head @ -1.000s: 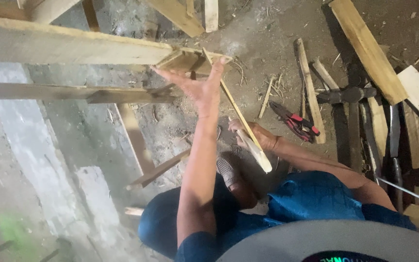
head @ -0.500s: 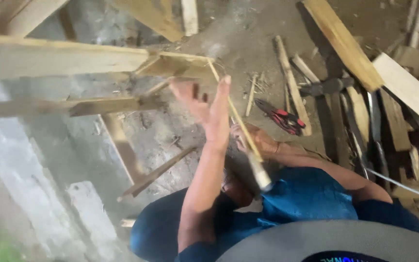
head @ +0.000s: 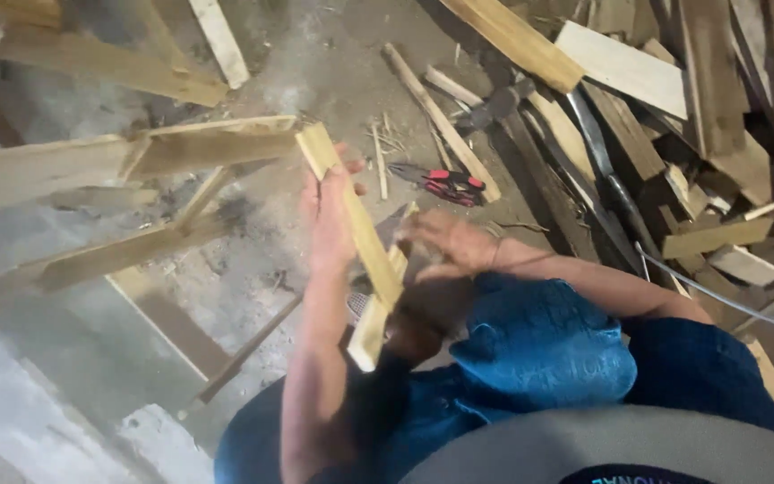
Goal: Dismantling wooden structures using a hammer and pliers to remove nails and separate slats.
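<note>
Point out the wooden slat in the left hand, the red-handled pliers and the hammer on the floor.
wooden slat point(head: 357, 224): head view, on the middle of its pale face.
red-handled pliers point(head: 445, 184): head view, on the red grips.
hammer point(head: 494, 103): head view, on its dark head.

Dusty concrete floor point(head: 315, 54) carries scattered wood offcuts point(head: 620, 67), red-handled pliers point(head: 445, 184) and a hammer point(head: 494, 103).

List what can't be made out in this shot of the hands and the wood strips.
Head view only:
- Right hand: motion-blurred; whether it grips the short strip is unclear.
- Left hand: its palm lies against the long strip; the finger grip is hidden behind it.
- Short strip's lower end: against the blue trousers, contact unclear.
- Frame: cut off by the left edge.
- Red-handled pliers: jaws too small to tell.
</note>
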